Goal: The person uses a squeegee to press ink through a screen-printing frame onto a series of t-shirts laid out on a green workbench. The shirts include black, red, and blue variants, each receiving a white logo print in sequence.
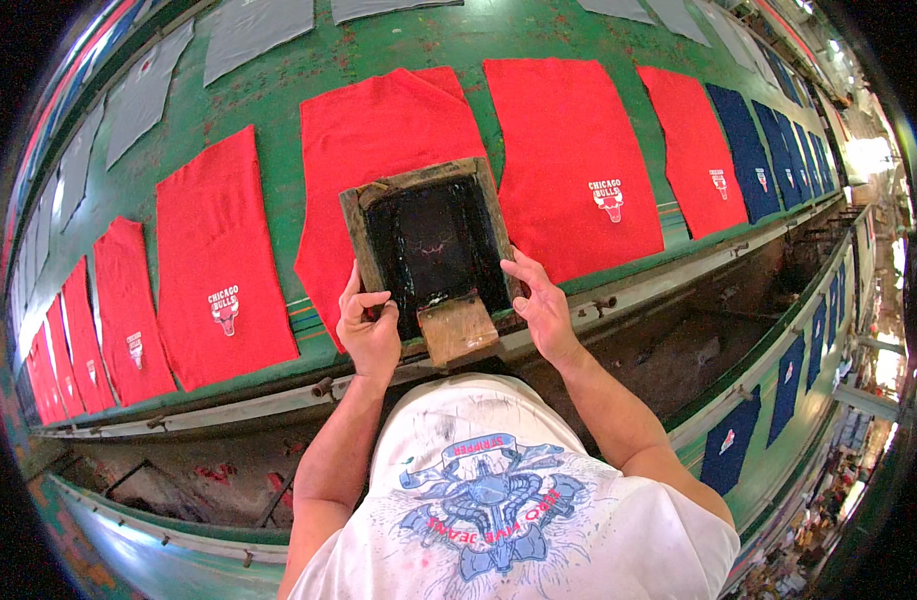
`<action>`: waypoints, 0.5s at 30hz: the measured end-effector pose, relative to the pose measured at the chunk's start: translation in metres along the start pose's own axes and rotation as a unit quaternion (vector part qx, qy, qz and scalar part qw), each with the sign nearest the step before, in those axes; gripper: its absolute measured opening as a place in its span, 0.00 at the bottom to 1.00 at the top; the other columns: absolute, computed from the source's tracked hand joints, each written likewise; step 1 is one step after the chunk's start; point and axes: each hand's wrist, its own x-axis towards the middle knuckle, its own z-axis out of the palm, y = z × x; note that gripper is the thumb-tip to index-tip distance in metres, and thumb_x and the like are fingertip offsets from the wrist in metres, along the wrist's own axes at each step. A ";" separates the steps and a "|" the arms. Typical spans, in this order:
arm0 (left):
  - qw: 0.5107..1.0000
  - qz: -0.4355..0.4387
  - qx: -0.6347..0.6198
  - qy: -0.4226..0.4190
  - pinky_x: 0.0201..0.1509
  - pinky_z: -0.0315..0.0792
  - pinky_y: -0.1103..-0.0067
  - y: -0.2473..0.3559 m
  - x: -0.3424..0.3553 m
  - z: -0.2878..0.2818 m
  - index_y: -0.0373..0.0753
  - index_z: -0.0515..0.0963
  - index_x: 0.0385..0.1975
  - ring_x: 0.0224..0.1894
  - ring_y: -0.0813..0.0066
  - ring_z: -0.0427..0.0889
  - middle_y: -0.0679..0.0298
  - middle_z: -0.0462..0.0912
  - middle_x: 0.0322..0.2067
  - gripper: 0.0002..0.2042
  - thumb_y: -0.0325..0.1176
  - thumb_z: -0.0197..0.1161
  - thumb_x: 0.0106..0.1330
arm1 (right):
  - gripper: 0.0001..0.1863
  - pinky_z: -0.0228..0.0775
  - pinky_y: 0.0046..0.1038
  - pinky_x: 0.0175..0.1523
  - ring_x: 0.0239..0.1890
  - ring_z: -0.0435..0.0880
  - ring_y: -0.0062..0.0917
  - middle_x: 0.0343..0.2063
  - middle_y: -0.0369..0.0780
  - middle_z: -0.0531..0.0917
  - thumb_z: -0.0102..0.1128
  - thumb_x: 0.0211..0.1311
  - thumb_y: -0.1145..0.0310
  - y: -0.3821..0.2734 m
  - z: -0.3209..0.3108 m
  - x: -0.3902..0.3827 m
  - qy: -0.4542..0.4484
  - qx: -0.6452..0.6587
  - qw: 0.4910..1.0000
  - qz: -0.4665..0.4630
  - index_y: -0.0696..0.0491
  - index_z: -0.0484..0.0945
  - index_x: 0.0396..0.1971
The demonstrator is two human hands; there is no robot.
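Observation:
A wooden screen-printing frame [359,215] with dark mesh lies over a red fabric panel [389,118] on the green table, directly in front of me. My left hand [369,332] is closed on the frame's left side near its lower corner, fingers curled and thumb inward. At the opposite side, my right hand [545,308] grips the right edge between thumb and fingers. A wood-handled squeegee [457,328] rests inside the frame at the end nearest me. The panel's lower part is hidden beneath the frame.
The long green table [289,180] carries more red panels [569,150] with white prints, grey panels [254,38] at the far side and navy panels [744,150] at right. A metal rail [249,398] edges it. Behind me stands a second green table [754,440] with navy pieces.

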 end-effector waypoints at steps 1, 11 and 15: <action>1.000 -0.001 -0.001 -0.001 0.74 0.72 0.70 -0.001 0.000 0.000 0.37 0.85 0.36 0.75 0.57 0.79 0.41 0.76 0.77 0.10 0.13 0.68 0.62 | 0.35 0.40 0.43 0.90 0.87 0.58 0.38 0.82 0.49 0.66 0.67 0.74 0.60 0.000 0.000 0.000 0.001 -0.004 1.000 0.003 0.62 0.75 0.76; 0.999 -0.009 -0.042 -0.002 0.80 0.67 0.68 -0.008 0.005 0.002 0.36 0.85 0.36 0.79 0.57 0.76 0.40 0.75 0.77 0.10 0.12 0.67 0.61 | 0.33 0.43 0.43 0.90 0.86 0.60 0.39 0.80 0.52 0.69 0.67 0.75 0.63 0.003 -0.002 0.004 0.014 0.040 0.999 0.006 0.59 0.75 0.76; 0.998 -0.029 -0.060 -0.008 0.80 0.67 0.68 -0.009 0.007 0.002 0.36 0.85 0.35 0.79 0.57 0.76 0.40 0.74 0.78 0.09 0.13 0.67 0.61 | 0.30 0.47 0.41 0.89 0.84 0.66 0.36 0.77 0.51 0.74 0.66 0.74 0.72 0.002 -0.003 0.006 0.039 0.064 0.997 0.024 0.60 0.76 0.75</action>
